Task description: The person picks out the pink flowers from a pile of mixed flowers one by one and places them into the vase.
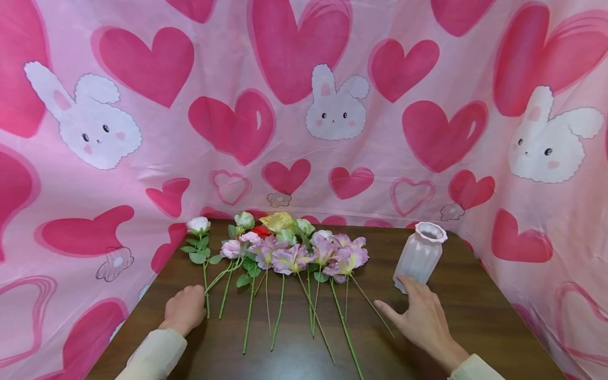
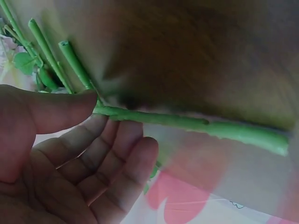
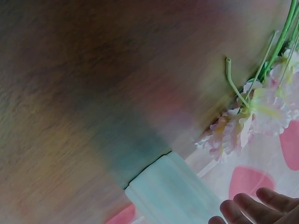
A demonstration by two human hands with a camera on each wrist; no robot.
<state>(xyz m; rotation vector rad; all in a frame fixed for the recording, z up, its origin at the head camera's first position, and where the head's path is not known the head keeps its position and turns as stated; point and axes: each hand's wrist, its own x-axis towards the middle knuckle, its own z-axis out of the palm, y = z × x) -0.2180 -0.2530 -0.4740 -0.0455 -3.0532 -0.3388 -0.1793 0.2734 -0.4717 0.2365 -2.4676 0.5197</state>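
Observation:
My left hand (image 1: 184,309) is at the left of the flowers, and in the left wrist view its thumb and forefinger (image 2: 70,140) pinch a green stem (image 2: 187,122). The white rose (image 1: 198,225) lies just beyond that hand, pink flowers (image 1: 231,248) to its right; which flower the pinched stem belongs to is unclear. My right hand (image 1: 424,322) has its fingers extended and thumb spread beside the base of the ribbed white vase (image 1: 419,256), which stands upright. In the right wrist view its fingers (image 3: 257,207) are near the vase (image 3: 173,191); contact cannot be made out.
Purple-and-yellow flowers (image 1: 292,259), a yellow flower (image 1: 277,221), a red one and several pale ones lie in a row across the brown table (image 1: 304,364), stems towards me. A pink cloth (image 1: 294,142) with hearts and rabbits hangs behind and at both sides.

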